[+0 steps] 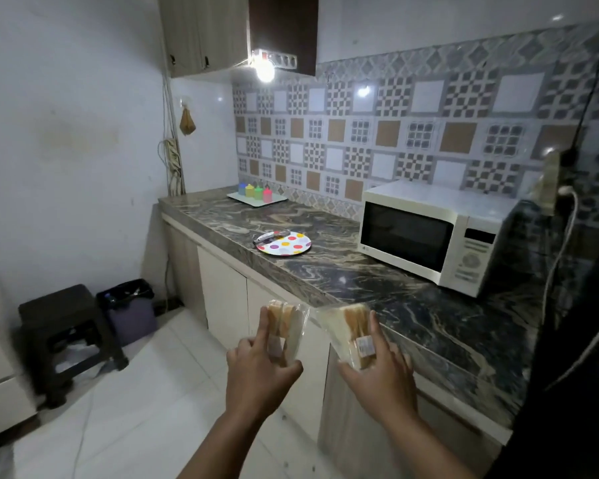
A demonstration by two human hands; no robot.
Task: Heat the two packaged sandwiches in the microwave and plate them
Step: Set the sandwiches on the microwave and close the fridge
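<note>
Plastic-wrapped sandwiches (351, 331) partly hidden by gripping hands (261, 368) — labels blurred.

A single wide-angle view looks forward and down from the person's head, facing along the counter (325, 271) toward the tiled corner of the kitchen. Both forearms reach in from the bottom edge, nearest the lens, while the microwave (433, 236) stands farther off at right and the plate (284, 244) farther still, near mid-frame. Straight edges bow toward the frame's borders.
</note>
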